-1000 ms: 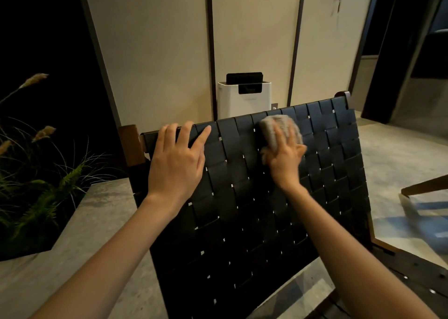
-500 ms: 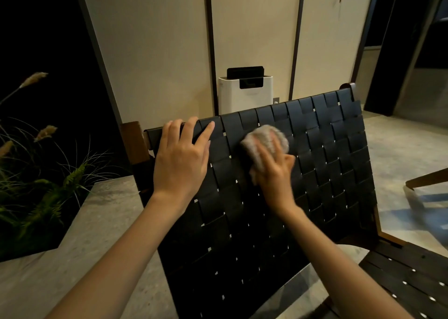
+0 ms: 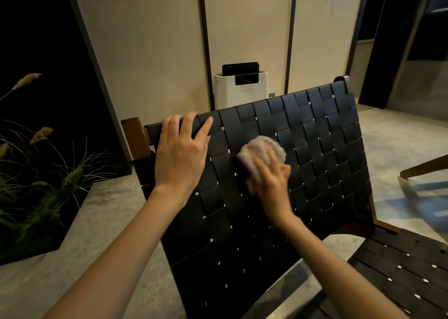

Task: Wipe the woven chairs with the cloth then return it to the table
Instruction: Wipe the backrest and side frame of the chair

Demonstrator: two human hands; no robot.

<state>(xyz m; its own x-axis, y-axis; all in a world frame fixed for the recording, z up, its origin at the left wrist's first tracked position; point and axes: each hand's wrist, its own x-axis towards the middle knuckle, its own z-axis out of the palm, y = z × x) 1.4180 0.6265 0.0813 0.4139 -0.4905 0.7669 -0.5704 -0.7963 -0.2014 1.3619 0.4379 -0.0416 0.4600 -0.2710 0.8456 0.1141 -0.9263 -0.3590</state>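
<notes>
A chair's black woven backrest (image 3: 315,149) fills the middle of the head view, its woven seat (image 3: 400,270) at the lower right. My left hand (image 3: 180,154) lies flat on the upper left of the backrest, fingers straight and reaching its top edge. My right hand (image 3: 271,175) presses a crumpled grey cloth (image 3: 261,151) against the weave near the middle of the backrest, fingers laid over the cloth. Part of the cloth is hidden under the hand.
A white appliance with a dark top (image 3: 241,86) stands against the beige panelled wall behind the chair. A planter with grasses (image 3: 41,178) sits at the left. A wooden leg of another piece of furniture (image 3: 424,168) shows at the right over the concrete floor (image 3: 392,137).
My right hand has slid the cloth leftward and down, from the backrest's top edge to its middle. My left hand has stayed at the upper left of the backrest.
</notes>
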